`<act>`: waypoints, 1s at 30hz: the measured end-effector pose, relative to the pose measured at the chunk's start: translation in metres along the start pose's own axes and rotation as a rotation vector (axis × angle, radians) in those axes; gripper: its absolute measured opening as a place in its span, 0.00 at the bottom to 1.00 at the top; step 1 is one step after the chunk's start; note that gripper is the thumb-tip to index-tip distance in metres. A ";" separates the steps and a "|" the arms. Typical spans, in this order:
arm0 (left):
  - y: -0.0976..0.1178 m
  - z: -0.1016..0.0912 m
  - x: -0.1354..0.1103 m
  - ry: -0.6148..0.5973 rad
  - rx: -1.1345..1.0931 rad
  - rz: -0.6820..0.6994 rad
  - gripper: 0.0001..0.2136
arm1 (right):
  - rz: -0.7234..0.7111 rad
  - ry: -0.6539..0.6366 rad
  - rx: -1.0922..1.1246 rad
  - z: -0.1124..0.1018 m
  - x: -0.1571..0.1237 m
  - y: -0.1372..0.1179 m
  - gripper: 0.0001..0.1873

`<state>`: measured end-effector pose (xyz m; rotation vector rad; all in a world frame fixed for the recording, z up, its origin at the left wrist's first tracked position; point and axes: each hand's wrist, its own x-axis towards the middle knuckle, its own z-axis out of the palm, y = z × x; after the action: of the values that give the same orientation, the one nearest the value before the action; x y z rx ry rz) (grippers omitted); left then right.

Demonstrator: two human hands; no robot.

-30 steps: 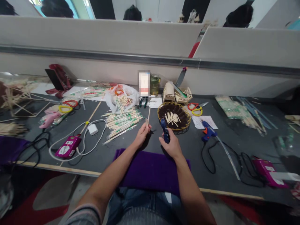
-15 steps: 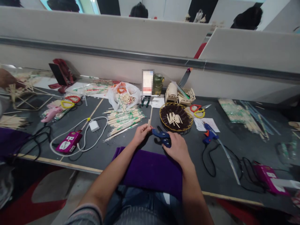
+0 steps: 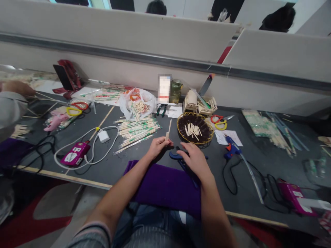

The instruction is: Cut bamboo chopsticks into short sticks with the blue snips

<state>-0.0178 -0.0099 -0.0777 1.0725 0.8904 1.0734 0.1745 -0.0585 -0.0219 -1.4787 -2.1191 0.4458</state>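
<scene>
My left hand (image 3: 158, 146) pinches a few thin wooden sticks (image 3: 169, 127), one long and upright, the others shorter beside it. Fingers apart, my right hand (image 3: 192, 156) hovers over a blue hand cutter (image 3: 176, 156) that lies on the dark tabletop, its handles reaching onto a folded purple cloth (image 3: 165, 186). Part of the cutter is hidden under the hand, and I see no grip on it. Just beyond my hands is a brown woven basket (image 3: 182, 132) with a yellow rim, holding short cut pieces of stick (image 3: 192, 130).
Wrapped chopsticks (image 3: 138, 132) lie left of centre, below a white plastic bag (image 3: 125, 106) of short pieces. A blue glue gun (image 3: 232, 146) with its cable and red-yellow scissors (image 3: 219, 122) lie to the right. At far left is another person's sleeve (image 3: 11, 108).
My right hand has let go of the blue cutter, which now rests on the table, and its fingers have spread. The sticks stay in my left hand. The other person's arm reached further in.
</scene>
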 end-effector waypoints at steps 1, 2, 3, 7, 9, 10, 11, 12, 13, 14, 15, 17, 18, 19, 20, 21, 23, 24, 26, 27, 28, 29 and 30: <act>0.000 0.000 0.000 -0.015 0.026 0.017 0.19 | 0.012 0.033 0.049 -0.001 0.010 -0.006 0.18; 0.001 0.000 0.000 -0.028 0.056 0.040 0.19 | 0.014 0.062 0.107 0.000 0.021 -0.012 0.18; 0.001 0.000 -0.001 -0.038 0.084 0.063 0.19 | 0.013 0.090 0.161 0.002 0.031 -0.016 0.18; 0.002 -0.002 -0.001 -0.065 0.150 0.098 0.20 | -0.019 0.143 0.391 0.019 0.053 -0.025 0.10; 0.002 -0.002 -0.001 -0.077 0.170 0.087 0.20 | -0.033 0.161 0.480 0.026 0.054 -0.025 0.08; 0.002 -0.002 -0.001 -0.081 0.176 0.080 0.20 | -0.034 0.172 0.510 0.027 0.053 -0.025 0.07; 0.002 -0.002 -0.001 -0.081 0.181 0.074 0.20 | -0.030 0.183 0.531 0.028 0.051 -0.025 0.07; 0.002 -0.002 0.000 -0.079 0.185 0.070 0.19 | -0.023 0.187 0.547 0.028 0.050 -0.024 0.07; 0.002 -0.002 0.000 -0.075 0.184 0.069 0.18 | -0.016 0.186 0.560 0.028 0.049 -0.024 0.07; 0.003 -0.003 0.000 -0.072 0.177 0.069 0.18 | -0.010 0.182 0.568 0.027 0.048 -0.024 0.07; 0.003 -0.004 0.000 -0.071 0.164 0.070 0.17 | -0.003 0.174 0.572 0.026 0.048 -0.024 0.08; 0.004 -0.006 0.000 -0.073 0.153 0.074 0.16 | 0.011 0.160 0.576 0.026 0.049 -0.024 0.09; 0.005 -0.008 0.000 -0.071 0.165 0.077 0.15 | 0.016 0.155 0.577 0.026 0.049 -0.024 0.09; 0.005 -0.009 0.000 -0.065 0.193 0.080 0.14 | 0.022 0.151 0.579 0.026 0.050 -0.023 0.09; 0.005 -0.011 0.000 -0.055 0.231 0.084 0.13 | 0.030 0.150 0.582 0.026 0.050 -0.022 0.10; 0.005 -0.012 0.000 -0.044 0.268 0.090 0.12 | 0.040 0.152 0.587 0.027 0.050 -0.021 0.09; 0.005 -0.013 0.001 -0.029 0.315 0.102 0.12 | 0.063 0.155 0.602 0.029 0.049 -0.019 0.09; 0.004 -0.013 0.001 -0.026 0.324 0.106 0.12 | 0.077 0.158 0.613 0.030 0.049 -0.017 0.09; 0.004 -0.013 0.002 -0.030 0.322 0.101 0.12 | 0.100 0.164 0.628 0.032 0.048 -0.015 0.08; 0.003 -0.013 0.002 -0.036 0.314 0.092 0.12 | 0.104 0.172 0.628 0.033 0.047 -0.014 0.08; 0.003 -0.013 0.003 -0.043 0.304 0.080 0.12 | 0.105 0.184 0.620 0.034 0.047 -0.014 0.08; 0.003 -0.014 0.003 -0.049 0.290 0.067 0.12 | 0.100 0.199 0.604 0.035 0.047 -0.014 0.08; 0.003 -0.014 0.003 -0.055 0.273 0.055 0.12 | 0.090 0.213 0.581 0.036 0.047 -0.014 0.08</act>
<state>-0.0309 -0.0037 -0.0785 1.3537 0.9872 0.9806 0.1299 -0.0192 -0.0329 -1.2158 -1.5777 0.8163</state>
